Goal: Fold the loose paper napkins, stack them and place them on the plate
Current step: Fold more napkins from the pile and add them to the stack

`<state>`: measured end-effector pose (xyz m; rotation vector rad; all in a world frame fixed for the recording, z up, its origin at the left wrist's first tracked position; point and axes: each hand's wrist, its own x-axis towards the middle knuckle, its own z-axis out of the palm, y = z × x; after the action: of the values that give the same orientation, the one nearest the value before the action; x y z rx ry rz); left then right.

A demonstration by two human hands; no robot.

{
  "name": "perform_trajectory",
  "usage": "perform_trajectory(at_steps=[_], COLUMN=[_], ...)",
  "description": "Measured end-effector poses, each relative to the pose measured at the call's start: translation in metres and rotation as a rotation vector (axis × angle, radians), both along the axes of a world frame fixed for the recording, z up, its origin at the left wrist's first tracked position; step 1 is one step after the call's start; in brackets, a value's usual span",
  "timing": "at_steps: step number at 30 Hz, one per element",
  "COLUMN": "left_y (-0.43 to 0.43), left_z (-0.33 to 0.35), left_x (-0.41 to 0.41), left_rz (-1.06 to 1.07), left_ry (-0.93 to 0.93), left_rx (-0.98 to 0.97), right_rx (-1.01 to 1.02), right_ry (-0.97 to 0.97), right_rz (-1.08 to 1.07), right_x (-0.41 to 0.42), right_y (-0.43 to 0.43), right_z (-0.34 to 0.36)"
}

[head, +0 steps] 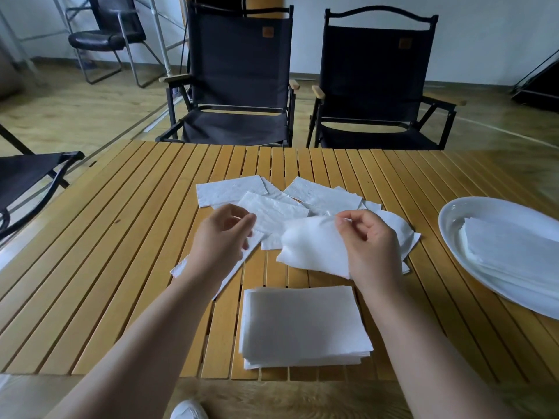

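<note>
Several loose white paper napkins (272, 204) lie scattered across the middle of the slatted wooden table (121, 252). My right hand (372, 246) pinches one napkin (314, 246) at its upper edge and holds it lifted above the table. My left hand (220, 237) hovers to the left of that napkin with its fingers loosely curled, holding nothing that I can see. A neat stack of folded napkins (302, 325) rests near the table's front edge. A white oval plate (453, 216) at the right holds another stack of folded napkins (511, 252).
Two black folding chairs (239, 86) stand behind the table's far edge, and a third one (27, 179) is at the left. A black office chair (106, 37) stands at the back left. A white shoe (189, 410) shows below the table's front edge.
</note>
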<state>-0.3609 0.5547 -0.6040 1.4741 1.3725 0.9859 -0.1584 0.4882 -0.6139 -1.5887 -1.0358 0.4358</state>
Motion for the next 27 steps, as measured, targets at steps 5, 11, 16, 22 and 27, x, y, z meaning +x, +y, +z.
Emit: perform_trajectory(at_steps=[5,11,16,22,27], left_y=[-0.012,-0.009,-0.008,-0.007,-0.005], left_z=[0.001,0.001,-0.005,-0.001,0.012], left_x=[0.018,0.020,0.013,0.006,-0.008], left_rz=[-0.234,-0.222,-0.257,-0.344,-0.573], left_ry=[-0.360,-0.587,-0.403,-0.283,-0.232], left_rx=[-0.434,-0.627,-0.491,-0.369,-0.352], right_rx=[-0.032,-0.164,-0.209,-0.040,-0.171], right_ry=[0.027,0.107,0.202,0.183,0.312], right_rz=[0.197,0.431,0.479,0.269,0.305], right_x=[-0.021,-0.029,-0.027,-0.011,0.009], right_y=[-0.002,-0.008,-0.006,-0.001,0.002], right_z=[0.002,0.003,0.006,0.004,0.001])
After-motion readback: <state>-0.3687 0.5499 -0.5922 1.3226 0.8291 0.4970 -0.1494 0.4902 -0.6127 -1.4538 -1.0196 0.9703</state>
